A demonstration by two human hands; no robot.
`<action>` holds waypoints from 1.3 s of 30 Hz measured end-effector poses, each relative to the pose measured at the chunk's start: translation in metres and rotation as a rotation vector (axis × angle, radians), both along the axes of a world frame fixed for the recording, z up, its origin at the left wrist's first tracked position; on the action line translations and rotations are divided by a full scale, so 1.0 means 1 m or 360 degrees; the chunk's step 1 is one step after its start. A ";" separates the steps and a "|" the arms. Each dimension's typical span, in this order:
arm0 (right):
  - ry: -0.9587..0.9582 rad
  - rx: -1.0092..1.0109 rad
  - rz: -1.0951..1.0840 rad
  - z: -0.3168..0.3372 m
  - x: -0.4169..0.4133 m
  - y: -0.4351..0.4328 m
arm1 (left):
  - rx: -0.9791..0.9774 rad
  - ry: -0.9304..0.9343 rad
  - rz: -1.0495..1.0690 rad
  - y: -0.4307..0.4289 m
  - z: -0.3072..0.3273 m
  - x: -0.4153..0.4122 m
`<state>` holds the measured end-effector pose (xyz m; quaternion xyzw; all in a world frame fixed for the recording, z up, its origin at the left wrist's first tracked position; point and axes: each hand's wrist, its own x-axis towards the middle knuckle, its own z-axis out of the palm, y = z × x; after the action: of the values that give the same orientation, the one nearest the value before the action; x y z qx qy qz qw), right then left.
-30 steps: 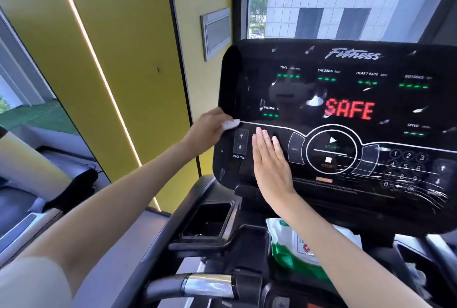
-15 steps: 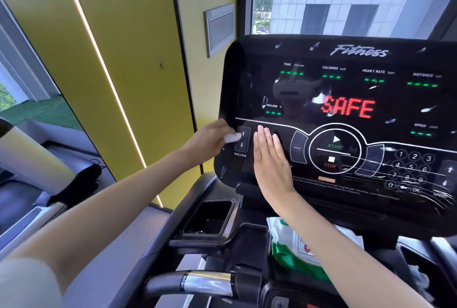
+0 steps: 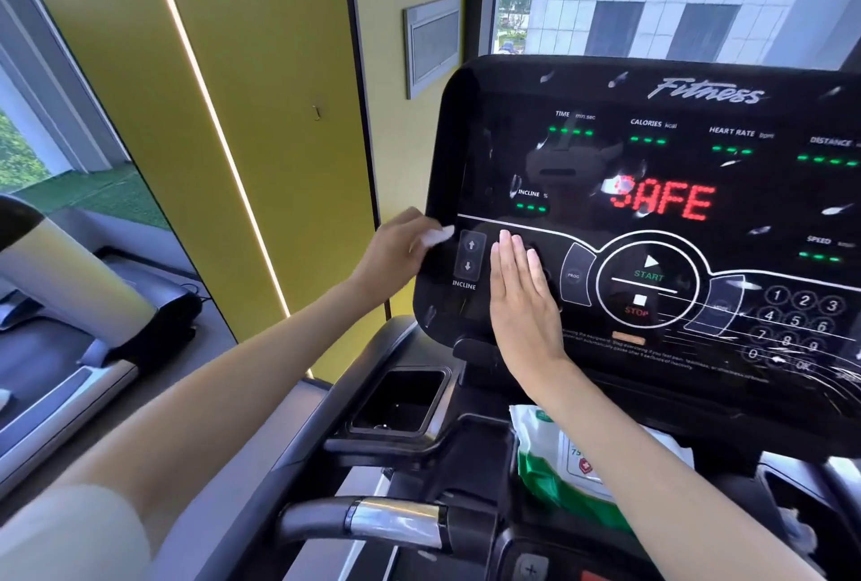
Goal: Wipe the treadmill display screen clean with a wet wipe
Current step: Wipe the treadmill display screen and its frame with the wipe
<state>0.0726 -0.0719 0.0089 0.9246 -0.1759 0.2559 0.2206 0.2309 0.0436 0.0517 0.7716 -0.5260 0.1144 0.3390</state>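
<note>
The black treadmill display screen (image 3: 652, 170) fills the right half of the view, showing red "SAFE" letters, green readouts and pale smudges. My left hand (image 3: 396, 249) is closed on a small white wet wipe (image 3: 437, 236) and presses it against the console's left edge, beside the INCLINE arrow buttons (image 3: 469, 256). My right hand (image 3: 524, 301) lies flat with fingers together on the lower left of the console, just right of those buttons. It holds nothing.
A green and white pack of wipes (image 3: 573, 464) lies in the tray below the console, partly behind my right forearm. A black cup holder (image 3: 400, 398) and a chrome handlebar (image 3: 396, 520) sit lower left. Yellow wall panels (image 3: 261, 114) and another treadmill (image 3: 70, 347) are to the left.
My left hand with the wipe slid down the console's left edge, then came back up a little. My right hand stays flat in the same spot. The camera moved closer.
</note>
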 end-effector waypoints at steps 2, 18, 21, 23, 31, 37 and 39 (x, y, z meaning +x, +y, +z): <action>-0.0027 -0.0019 0.0005 -0.001 0.001 -0.001 | 0.0028 -0.0036 -0.0013 0.000 -0.010 -0.008; 0.0022 0.0236 0.0058 -0.009 -0.013 0.022 | -0.0104 -0.0079 0.0043 0.012 -0.043 -0.009; 0.0148 0.0282 0.0091 -0.025 -0.023 0.029 | -0.0304 -0.0008 0.0274 0.005 -0.043 -0.007; 0.0196 0.0275 0.0089 -0.030 -0.026 0.026 | -0.0174 -0.0161 0.0141 0.009 -0.057 -0.021; 0.0453 0.0135 -0.0003 -0.032 -0.026 0.024 | -0.0333 0.0018 0.0412 0.005 -0.061 -0.026; 0.0434 0.0039 -0.0044 -0.035 -0.025 0.024 | -0.0094 -0.0117 0.0038 0.017 -0.087 -0.043; 0.0411 -0.0008 -0.0076 -0.038 -0.024 0.024 | -0.0310 0.0034 0.0275 0.012 -0.076 -0.031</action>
<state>0.0481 -0.0477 -0.0292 0.9449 -0.1673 0.1299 0.2497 0.1997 0.0553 -0.0245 0.7786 -0.4404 0.1855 0.4068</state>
